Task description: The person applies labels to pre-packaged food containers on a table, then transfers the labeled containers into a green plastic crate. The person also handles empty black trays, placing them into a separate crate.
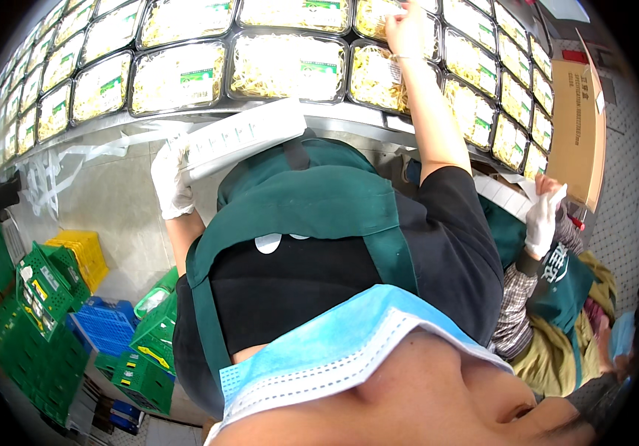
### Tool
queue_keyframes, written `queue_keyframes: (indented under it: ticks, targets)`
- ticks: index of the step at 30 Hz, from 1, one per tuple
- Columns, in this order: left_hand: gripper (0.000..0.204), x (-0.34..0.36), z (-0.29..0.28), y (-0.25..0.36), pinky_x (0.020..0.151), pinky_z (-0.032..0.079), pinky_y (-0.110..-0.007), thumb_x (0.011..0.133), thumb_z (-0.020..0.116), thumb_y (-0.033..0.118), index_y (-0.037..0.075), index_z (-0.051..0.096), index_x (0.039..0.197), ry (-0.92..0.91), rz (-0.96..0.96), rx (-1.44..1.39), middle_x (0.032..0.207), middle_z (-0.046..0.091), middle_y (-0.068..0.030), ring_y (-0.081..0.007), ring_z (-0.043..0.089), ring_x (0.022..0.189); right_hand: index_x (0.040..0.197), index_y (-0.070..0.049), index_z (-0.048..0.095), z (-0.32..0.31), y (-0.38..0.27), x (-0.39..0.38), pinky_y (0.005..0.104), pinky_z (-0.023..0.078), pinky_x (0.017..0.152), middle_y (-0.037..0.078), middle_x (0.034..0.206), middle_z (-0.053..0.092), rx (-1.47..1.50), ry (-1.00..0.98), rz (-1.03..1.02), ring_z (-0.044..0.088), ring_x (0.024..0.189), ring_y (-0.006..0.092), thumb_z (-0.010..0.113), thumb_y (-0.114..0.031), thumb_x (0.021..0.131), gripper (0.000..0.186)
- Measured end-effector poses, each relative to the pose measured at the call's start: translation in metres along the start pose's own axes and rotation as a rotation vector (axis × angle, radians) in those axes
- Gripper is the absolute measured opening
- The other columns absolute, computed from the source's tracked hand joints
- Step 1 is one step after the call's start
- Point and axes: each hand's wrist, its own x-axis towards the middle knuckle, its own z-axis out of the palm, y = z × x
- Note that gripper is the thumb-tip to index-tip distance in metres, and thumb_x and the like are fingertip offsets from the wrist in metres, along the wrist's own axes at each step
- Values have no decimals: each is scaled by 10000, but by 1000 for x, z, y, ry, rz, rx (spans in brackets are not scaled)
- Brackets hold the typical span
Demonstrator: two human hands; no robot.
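Note:
My left hand (pixel 171 181), in a white glove, is closed on the end of a white sheet of labels (pixel 249 141), which I hold in front of my apron (pixel 297 204). Faint green marks run in a row along the sheet. My right hand (pixel 406 33), bare, reaches out over a black plastic tray of bean sprouts (pixel 376 74) to another sprout tray (pixel 370 18) behind it. Its fingers are curled together at that tray's top; whatever they pinch is too small to make out. Many packs carry white and green labels, such as the wide sprout tray (pixel 287 67) left of my forearm.
Rows of sprout packs cover the metal table (pixel 260 111). A cardboard box (pixel 576 134) stands at its right end. A co-worker's gloved hand (pixel 540 227) holds white sheets at my right. Green crates (pixel 44 282), a blue crate (pixel 107 327) and a yellow crate (pixel 81 256) stand at lower left.

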Motion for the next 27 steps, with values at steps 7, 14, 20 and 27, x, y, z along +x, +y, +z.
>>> queue_keyframes:
  ticks: [7, 14, 20, 27]
  targets:
    - [249, 1, -2, 0, 663, 399, -219, 703, 613, 101, -47, 561, 896, 63, -47, -54, 842, 560, -59, -111, 515, 747, 1237, -71, 252, -16, -24, 6, 426, 324, 849, 198, 1170, 337, -606, -204, -111, 401, 1008, 321, 619, -380, 676, 738]
    - [205, -7, -4, 15, 651, 399, -215, 733, 585, 106, -33, 562, 882, 155, -28, -23, 806, 551, -37, -94, 505, 725, 1223, -22, 230, -13, 47, 39, 347, 366, 801, 183, 1053, 419, -43, -9, 202, 429, 952, 274, 645, -180, 651, 724]
    - [172, -15, -14, 22, 659, 396, -216, 736, 579, 95, -32, 565, 851, 227, 27, -32, 808, 546, -37, -97, 501, 721, 1096, -30, 414, 19, 52, 112, 333, 396, 760, 168, 1011, 481, 108, -229, 261, 486, 884, 262, 592, -184, 678, 481]
    - [139, -29, 5, 34, 716, 398, -237, 737, 571, 88, -28, 559, 811, 331, 112, -35, 776, 531, -41, -116, 503, 751, 1005, -48, 493, 27, 25, 100, 374, 386, 788, 183, 970, 499, -676, -71, -123, 474, 911, 297, 548, -306, 701, 403]
